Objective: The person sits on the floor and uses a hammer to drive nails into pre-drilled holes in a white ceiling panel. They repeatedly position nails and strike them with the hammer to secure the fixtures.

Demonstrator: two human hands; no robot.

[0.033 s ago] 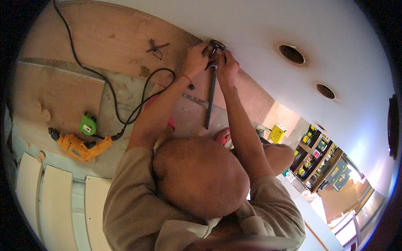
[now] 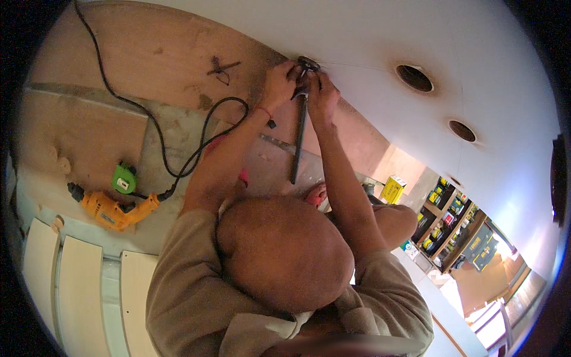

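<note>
My left hand (image 2: 278, 86) and my right hand (image 2: 325, 95) meet at the edge of a white curved panel (image 2: 369, 35). Between them, the fingers of both are closed around a small dark fitting (image 2: 308, 64) that sits at the panel's surface. Its exact kind is partly hidden by the fingers. A long, straight dark bar (image 2: 300, 140) with a forked upper end slants down from just below the fingers. Whether the bar is joined to the fitting I cannot tell.
Round holes, one large (image 2: 414, 78) and one smaller (image 2: 462, 130), pierce the panel. On the left lie an orange corded drill (image 2: 110, 209), a green tape measure (image 2: 124, 178) and a looping black cable (image 2: 160, 134). Pale boards (image 2: 81, 285) lie lower left; shelves (image 2: 441, 221) stand right.
</note>
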